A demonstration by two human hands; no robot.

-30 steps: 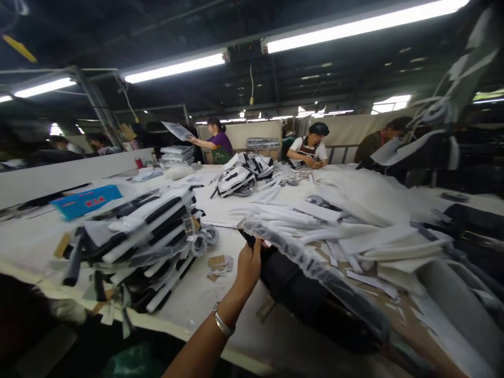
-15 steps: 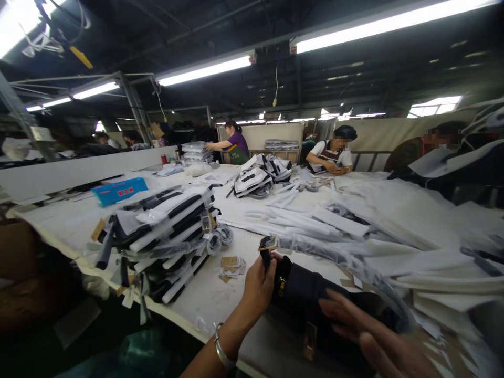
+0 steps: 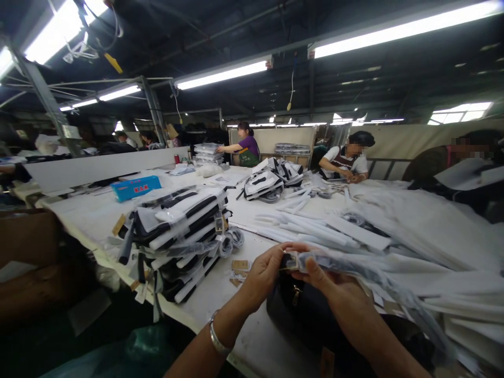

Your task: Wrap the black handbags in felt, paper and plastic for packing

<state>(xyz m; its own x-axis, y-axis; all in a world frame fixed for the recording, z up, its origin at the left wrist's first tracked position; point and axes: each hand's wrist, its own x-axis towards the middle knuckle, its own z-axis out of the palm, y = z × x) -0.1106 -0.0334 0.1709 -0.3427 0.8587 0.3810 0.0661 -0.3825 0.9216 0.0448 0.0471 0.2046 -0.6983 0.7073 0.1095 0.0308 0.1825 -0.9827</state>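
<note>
A black bag (image 3: 303,315) lies on the white table (image 3: 220,304) in front of me, partly under my arms. My left hand (image 3: 263,275) and my right hand (image 3: 328,286) meet above it, both pinching the end of a long strap wrapped in clear plastic (image 3: 354,268). A small tan tag or buckle (image 3: 290,261) shows between my fingers at the strap's end. The strap runs off to the right over white pieces. A silver bangle (image 3: 216,338) sits on my left wrist.
A stack of black-and-white bags in plastic (image 3: 177,231) stands left of my hands, with loose tan tags (image 3: 239,269) beside it. White strips and panels (image 3: 354,226) cover the right. A blue box (image 3: 136,188) lies far left. Other people (image 3: 246,149) work at the far end.
The view has swung to the right. My right hand came up from the bag's lower side and joined the left hand on the wrapped strap's end, which is now lifted above the bag.
</note>
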